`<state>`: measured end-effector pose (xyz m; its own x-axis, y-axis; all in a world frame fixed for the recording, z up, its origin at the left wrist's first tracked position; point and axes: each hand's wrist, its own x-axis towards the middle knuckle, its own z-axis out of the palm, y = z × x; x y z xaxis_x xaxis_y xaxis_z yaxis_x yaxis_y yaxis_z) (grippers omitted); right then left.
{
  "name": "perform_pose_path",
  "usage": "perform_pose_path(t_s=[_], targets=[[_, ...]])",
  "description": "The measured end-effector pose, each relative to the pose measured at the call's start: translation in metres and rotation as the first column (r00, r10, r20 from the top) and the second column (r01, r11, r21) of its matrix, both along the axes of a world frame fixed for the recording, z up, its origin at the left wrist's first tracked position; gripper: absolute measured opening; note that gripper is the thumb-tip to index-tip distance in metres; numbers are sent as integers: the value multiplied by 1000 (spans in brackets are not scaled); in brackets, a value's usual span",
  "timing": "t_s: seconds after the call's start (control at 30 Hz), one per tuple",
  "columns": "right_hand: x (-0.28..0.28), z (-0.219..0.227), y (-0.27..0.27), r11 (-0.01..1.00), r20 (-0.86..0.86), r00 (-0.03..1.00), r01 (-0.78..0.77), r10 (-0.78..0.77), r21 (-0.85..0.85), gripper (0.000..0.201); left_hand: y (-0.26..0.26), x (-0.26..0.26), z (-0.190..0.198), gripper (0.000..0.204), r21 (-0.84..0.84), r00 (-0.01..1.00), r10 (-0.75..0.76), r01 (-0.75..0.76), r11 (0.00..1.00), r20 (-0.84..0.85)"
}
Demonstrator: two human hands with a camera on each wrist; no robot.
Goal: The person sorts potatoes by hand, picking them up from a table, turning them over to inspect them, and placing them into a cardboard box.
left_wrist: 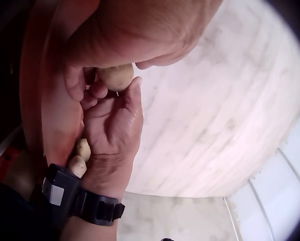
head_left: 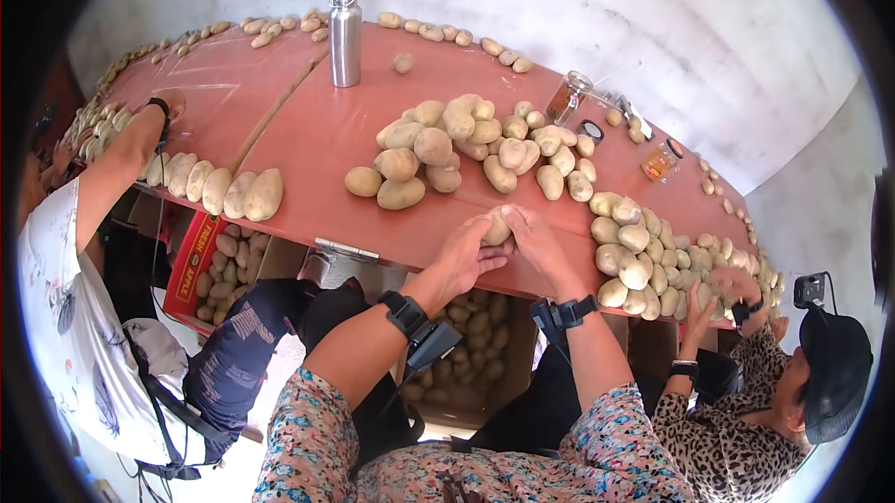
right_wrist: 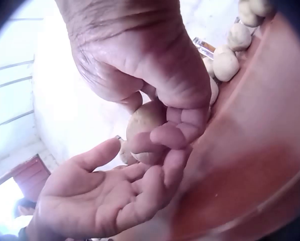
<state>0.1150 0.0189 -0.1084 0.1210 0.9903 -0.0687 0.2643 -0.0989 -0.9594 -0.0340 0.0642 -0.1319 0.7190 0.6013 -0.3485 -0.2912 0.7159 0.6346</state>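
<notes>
Over the table's front edge, both hands meet at one potato (head_left: 497,226). My right hand (head_left: 539,242) grips it from above, thumb and curled fingers around it, as the right wrist view shows. Below it lies my left hand (head_left: 463,249), palm turned up, its fingers at the potato's underside; the left thumb stands apart from it in the right wrist view. The potato (left_wrist: 116,78) is partly covered by the right hand in the left wrist view. Beyond the hands, a heap of potatoes (head_left: 433,147) sits mid-table, and another pile (head_left: 634,242) is at the right.
A steel bottle (head_left: 345,41) stands at the back of the red table (head_left: 308,167). Glass jars (head_left: 567,97) are behind the heap. Potatoes (head_left: 216,191) line the left front edge. Boxes of potatoes (head_left: 191,270) sit under the table. People work at both sides.
</notes>
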Motion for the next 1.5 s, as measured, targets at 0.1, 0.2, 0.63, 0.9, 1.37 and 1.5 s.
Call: perform_pose_path(t_s=[0.1, 0.2, 0.63, 0.9, 1.37, 1.5], targets=[[2, -8, 5, 996, 104, 992, 66, -71, 56, 30, -1, -1, -1, 34, 24, 998, 44, -42, 999, -53], [8, -4, 3, 990, 48, 989, 136, -138, 48, 27, 2, -6, -10, 33, -91, 1000, -8, 10, 996, 24], [77, -8, 4, 920, 691, 614, 325, -381, 218, 34, -18, -21, 0, 29, -35, 983, -179, 180, 983, 42], [80, 5, 26, 975, 824, 553, 222, -123, -4, 42, -40, -25, -4, 26, 123, 813, -583, 579, 806, -11], [107, 4, 9, 904, -533, 739, 405, -411, -135, 22, -69, -8, -65, 40, -4, 877, -243, 265, 964, -415], [107, 10, -18, 953, -632, 720, 280, -288, -115, 24, -68, -11, -39, 34, -34, 827, -508, 516, 856, -243]])
